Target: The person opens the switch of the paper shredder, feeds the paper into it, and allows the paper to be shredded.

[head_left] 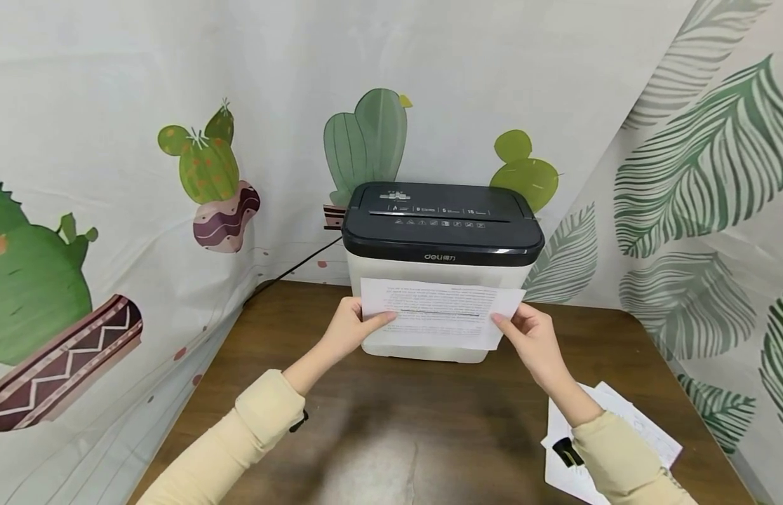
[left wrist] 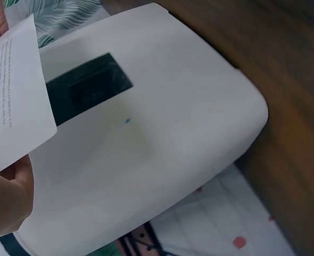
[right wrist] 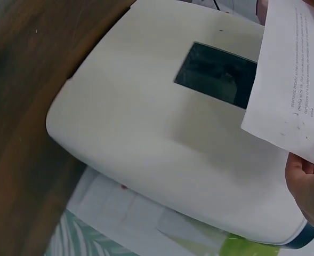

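Note:
A printed sheet of paper is held up level in front of a paper shredder with a black top and white bin. My left hand pinches its left edge, thumb on the near face and fingers behind. At the right edge my right hand pinches it the same way. In the left wrist view the sheet overlaps the dark window in the bin's white front. The right wrist view shows the right hand at the paper's corner. The feed slot runs across the shredder's top.
More paper sheets lie on the brown wooden table, under the right forearm. A black cord runs left from behind the shredder. Curtains printed with cacti and leaves hang behind and at both sides.

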A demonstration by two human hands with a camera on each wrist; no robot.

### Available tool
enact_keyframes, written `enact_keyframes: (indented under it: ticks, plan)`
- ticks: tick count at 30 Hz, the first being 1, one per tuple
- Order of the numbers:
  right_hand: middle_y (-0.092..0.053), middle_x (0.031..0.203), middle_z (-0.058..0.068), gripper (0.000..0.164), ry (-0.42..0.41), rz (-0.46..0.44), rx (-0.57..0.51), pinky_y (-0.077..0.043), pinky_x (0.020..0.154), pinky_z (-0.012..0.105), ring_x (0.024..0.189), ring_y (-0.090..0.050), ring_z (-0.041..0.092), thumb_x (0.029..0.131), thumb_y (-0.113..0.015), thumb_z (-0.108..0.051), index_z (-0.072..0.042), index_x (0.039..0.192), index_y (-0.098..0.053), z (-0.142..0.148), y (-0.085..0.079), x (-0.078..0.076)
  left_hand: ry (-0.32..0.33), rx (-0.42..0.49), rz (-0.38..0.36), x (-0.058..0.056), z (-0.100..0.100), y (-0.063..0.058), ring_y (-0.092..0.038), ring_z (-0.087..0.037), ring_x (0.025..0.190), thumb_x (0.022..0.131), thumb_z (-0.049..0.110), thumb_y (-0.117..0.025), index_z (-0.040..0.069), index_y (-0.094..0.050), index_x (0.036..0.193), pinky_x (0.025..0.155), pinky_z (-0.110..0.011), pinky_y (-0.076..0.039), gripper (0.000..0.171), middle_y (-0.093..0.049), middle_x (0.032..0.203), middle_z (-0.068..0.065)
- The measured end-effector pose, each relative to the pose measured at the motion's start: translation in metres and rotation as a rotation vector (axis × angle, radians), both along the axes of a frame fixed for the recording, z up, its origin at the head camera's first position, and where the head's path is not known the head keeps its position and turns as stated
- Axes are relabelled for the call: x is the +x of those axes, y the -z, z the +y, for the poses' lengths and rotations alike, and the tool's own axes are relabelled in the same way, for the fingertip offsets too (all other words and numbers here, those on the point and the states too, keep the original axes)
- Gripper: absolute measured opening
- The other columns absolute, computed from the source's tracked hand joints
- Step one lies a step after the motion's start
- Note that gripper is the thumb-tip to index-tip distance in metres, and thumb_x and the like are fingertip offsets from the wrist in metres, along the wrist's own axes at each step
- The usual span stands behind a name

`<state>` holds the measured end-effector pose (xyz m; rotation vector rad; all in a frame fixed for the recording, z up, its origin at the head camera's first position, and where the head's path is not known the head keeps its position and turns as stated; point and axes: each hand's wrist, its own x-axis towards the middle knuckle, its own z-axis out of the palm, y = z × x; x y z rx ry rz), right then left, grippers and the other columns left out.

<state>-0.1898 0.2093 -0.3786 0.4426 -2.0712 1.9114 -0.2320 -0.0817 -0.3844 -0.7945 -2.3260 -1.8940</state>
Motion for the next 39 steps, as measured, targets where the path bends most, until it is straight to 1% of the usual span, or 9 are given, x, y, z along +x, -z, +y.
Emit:
enact_keyframes:
  ticks: [4,6,8,15,20,23,28,31,39]
  plan:
    - [-0.07,0.087,-0.019,0.013,0.028,0.024,0.095,-0.052,0.066,0.015,0.077,-0.065,-0.001,0.086,-0.06,0.006,0.007,0.098,-0.066,0.002,-0.015,0.0,0.017,-0.06,0.026,-0.004,-0.003,-0.015,-0.07,-0.021,0.089,0.085,0.005,-0.068,-0.005,-0.067,0.107,0.071,-0.025,-0.056,0.025,-0.069,0.104,-0.021]
    - [-0.068,0.086,-0.021,0.018,0.04,0.04,0.15,-0.051,0.066,0.014,0.076,-0.065,-0.002,0.086,-0.061,0.006,0.017,0.1,-0.061,0.004,-0.022,-0.001,0.011,-0.096,0.035,-0.006,-0.005,-0.022,-0.07,-0.023,0.09,0.085,0.006,-0.068,-0.004,-0.067,0.108,0.07,-0.025,-0.056,0.025,-0.07,0.105,-0.02]
    - [-0.067,0.085,-0.023,0.021,0.05,0.046,0.19,-0.051,0.065,0.013,0.075,-0.064,-0.002,0.086,-0.062,0.006,0.02,0.102,-0.059,0.006,-0.028,-0.002,0.002,-0.129,0.039,-0.008,-0.006,-0.027,-0.071,-0.024,0.088,0.084,0.007,-0.069,-0.003,-0.068,0.107,0.069,-0.025,-0.056,0.025,-0.07,0.104,-0.019]
    - [-0.067,0.075,-0.018,0.013,0.116,0.075,0.313,-0.047,0.059,0.014,0.066,-0.06,-0.001,0.084,-0.068,-0.001,0.009,0.092,-0.066,0.012,-0.036,-0.003,-0.028,-0.198,0.057,-0.01,-0.007,-0.035,-0.071,-0.023,0.084,0.084,0.01,-0.071,-0.002,-0.069,0.106,0.065,-0.024,-0.056,0.025,-0.071,0.1,-0.018]
    - [-0.063,0.072,-0.018,0.006,0.134,0.122,0.403,-0.044,0.055,0.012,0.061,-0.055,-0.001,0.081,-0.068,0.005,0.007,0.087,-0.067,0.014,-0.045,-0.006,-0.06,-0.192,0.065,-0.01,-0.006,-0.045,-0.071,-0.023,0.083,0.083,0.01,-0.071,-0.002,-0.07,0.104,0.064,-0.022,-0.054,0.024,-0.072,0.098,-0.017]
    - [-0.062,0.07,-0.013,0.004,0.147,0.141,0.482,-0.041,0.055,0.012,0.061,-0.052,-0.003,0.08,-0.069,0.005,0.006,0.083,-0.067,0.016,-0.054,-0.008,-0.047,-0.179,0.062,-0.014,-0.007,-0.051,-0.071,-0.023,0.084,0.083,0.01,-0.071,-0.002,-0.07,0.103,0.065,-0.023,-0.054,0.023,-0.072,0.098,-0.017]
    - [-0.055,0.062,-0.01,0.015,0.197,0.175,0.585,-0.037,0.053,0.014,0.059,-0.046,-0.003,0.079,-0.071,0.002,-0.002,0.068,-0.061,0.02,-0.067,-0.012,-0.008,-0.17,0.052,-0.022,-0.01,-0.065,-0.071,-0.024,0.086,0.084,0.007,-0.07,-0.004,-0.069,0.104,0.068,-0.028,-0.057,0.023,-0.071,0.1,-0.018]
    - [-0.054,0.061,-0.006,0.02,0.215,0.186,0.623,-0.036,0.051,0.015,0.059,-0.045,-0.002,0.079,-0.072,0.001,-0.004,0.065,-0.058,0.022,-0.075,-0.014,0.003,-0.169,0.061,-0.026,-0.012,-0.075,-0.071,-0.022,0.085,0.083,0.006,-0.07,-0.005,-0.069,0.103,0.068,-0.028,-0.056,0.023,-0.071,0.101,-0.019]
    - [-0.064,0.068,0.012,0.012,0.19,0.234,0.7,-0.035,0.052,0.013,0.06,-0.047,-0.006,0.081,-0.069,0.002,0.0,0.07,-0.063,0.023,-0.097,-0.019,-0.061,-0.243,0.146,-0.033,-0.022,-0.101,-0.067,-0.009,0.07,0.082,0.008,-0.072,-0.002,-0.072,0.098,0.061,-0.02,-0.049,0.019,-0.073,0.093,-0.017]
